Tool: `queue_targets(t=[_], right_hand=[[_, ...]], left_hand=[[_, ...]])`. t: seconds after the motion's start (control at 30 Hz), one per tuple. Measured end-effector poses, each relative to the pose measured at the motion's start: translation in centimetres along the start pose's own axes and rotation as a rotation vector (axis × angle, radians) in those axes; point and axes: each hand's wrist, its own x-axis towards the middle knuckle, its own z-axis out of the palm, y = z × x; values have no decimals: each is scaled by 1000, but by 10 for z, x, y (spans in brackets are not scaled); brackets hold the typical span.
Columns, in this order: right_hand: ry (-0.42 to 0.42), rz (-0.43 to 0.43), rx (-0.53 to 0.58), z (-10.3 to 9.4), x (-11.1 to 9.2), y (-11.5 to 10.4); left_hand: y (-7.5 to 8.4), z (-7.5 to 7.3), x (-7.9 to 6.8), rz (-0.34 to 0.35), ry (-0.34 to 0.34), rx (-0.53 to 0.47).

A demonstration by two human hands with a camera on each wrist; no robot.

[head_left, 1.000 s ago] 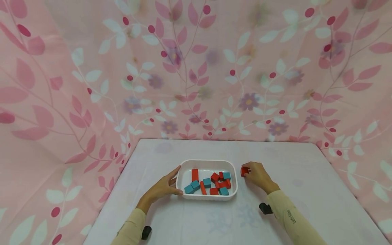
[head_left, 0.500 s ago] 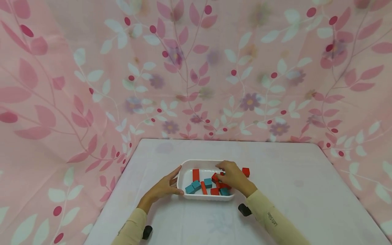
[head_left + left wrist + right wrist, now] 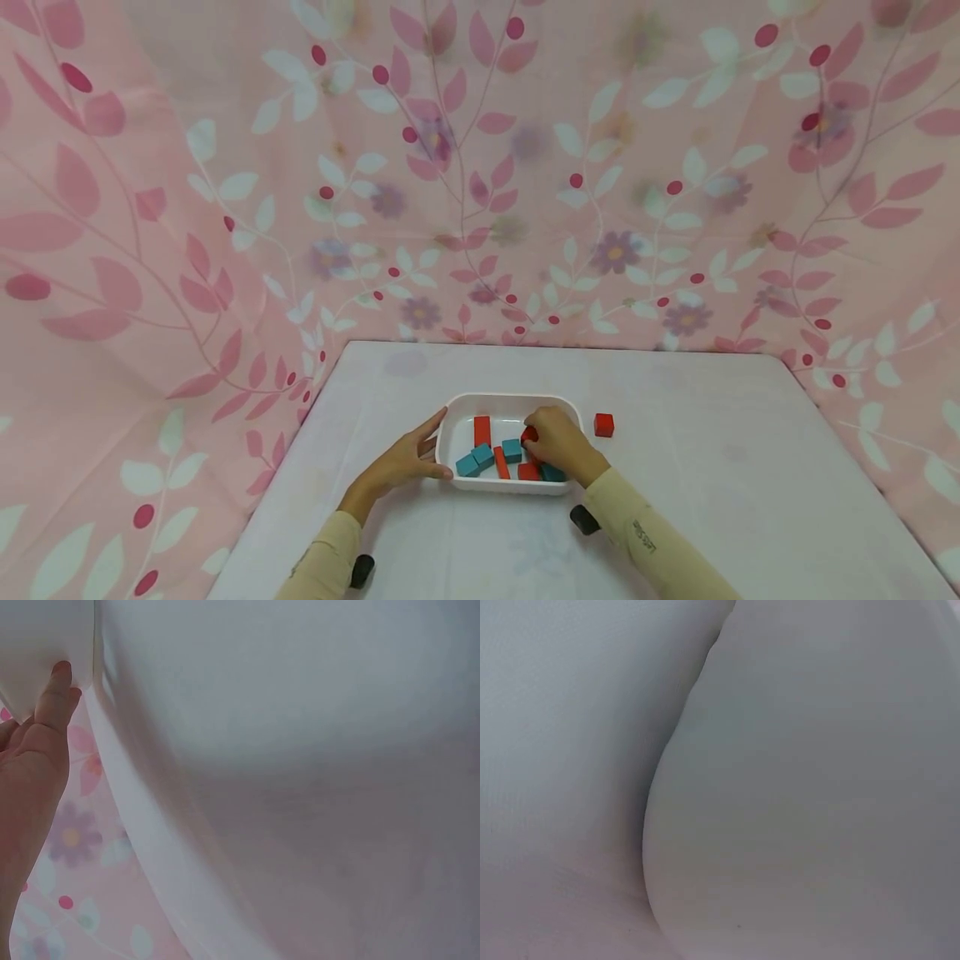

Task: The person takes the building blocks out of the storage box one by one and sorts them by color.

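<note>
In the head view, a white tray (image 3: 510, 487) stands on the table with red and blue blocks in it. My left hand (image 3: 401, 461) spans its left end, the straight fingers and thumb resting against the outer wall. The left wrist view shows that hand (image 3: 43, 742) touching the tray's side (image 3: 45, 634). Inside the tray's right half, my right hand (image 3: 558, 442) pinches a red block (image 3: 529, 434), covering several other blocks. A red cube (image 3: 603, 425) lies on the table just right of the tray.
Left in the tray are a flat red block (image 3: 482, 431), a thin red strip (image 3: 501, 462) and blue cubes (image 3: 512, 451). The white-covered table (image 3: 720, 483) meets a pink floral curtain (image 3: 480, 208) behind. The right wrist view holds only pale, blurred surfaces.
My right hand has let go of the red cube right of the tray, moved left into the tray and taken hold of a red block. The left hand stays at the tray.
</note>
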Motion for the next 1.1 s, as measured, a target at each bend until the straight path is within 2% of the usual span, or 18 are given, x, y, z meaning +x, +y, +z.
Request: queue_targets(t=[0.27,0.4,0.53,0.73,0.87,1.1], right_hand=[[22,49,-19,-7,0,-7],[75,61,9,-22,0,-10],[157,38,75,-41,-1,-3],[309,16,186,-63,-12,30],[368,48,225,-74,-26,57],[339,155,382,-80,-51,98]], left_hand=[[1,0,-1,15,-8,5],[0,0,-1,11,-8,5],[-1,-1,0,25,-19,8],[2,0,0,18,-29,4],[5,0,-1,-1,-21,19],[8,0,-2,15,-24,47]])
